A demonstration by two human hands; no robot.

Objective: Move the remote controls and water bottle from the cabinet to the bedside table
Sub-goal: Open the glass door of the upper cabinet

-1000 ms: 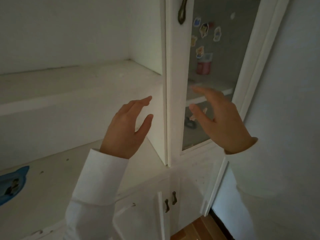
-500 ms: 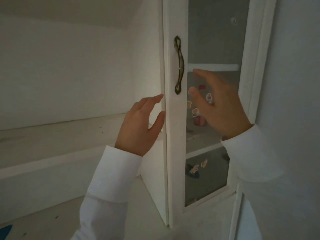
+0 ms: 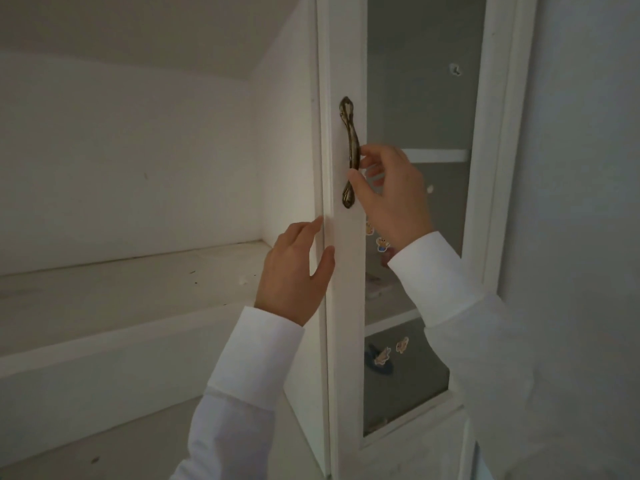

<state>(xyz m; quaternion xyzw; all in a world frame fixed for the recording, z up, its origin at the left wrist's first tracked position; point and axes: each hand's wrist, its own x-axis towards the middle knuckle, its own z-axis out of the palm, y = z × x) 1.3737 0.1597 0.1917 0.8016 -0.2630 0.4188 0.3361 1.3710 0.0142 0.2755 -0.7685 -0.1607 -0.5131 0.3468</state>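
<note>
A white cabinet with a glass-paned door (image 3: 346, 306) stands in front of me. A dark bronze handle (image 3: 349, 133) runs upright on the door's frame. My right hand (image 3: 391, 199) curls its fingers around the lower half of that handle. My left hand (image 3: 294, 271) lies open against the door's left edge, thumb on the frame's front. Behind the glass I make out shelves, a small pinkish object (image 3: 388, 258) and something flat and pale (image 3: 375, 284) on the middle shelf. No remote control or water bottle is clearly recognisable.
Cartoon stickers (image 3: 382, 244) dot the glass. An open white shelf (image 3: 121, 289) runs to the left, with a lower surface (image 3: 104, 445) beneath it. A plain wall (image 3: 588, 168) closes off the right side. The light is dim.
My right hand has moved left from in front of the glass and closed on the handle. My left hand has risen to the door's edge. The view has tilted up.
</note>
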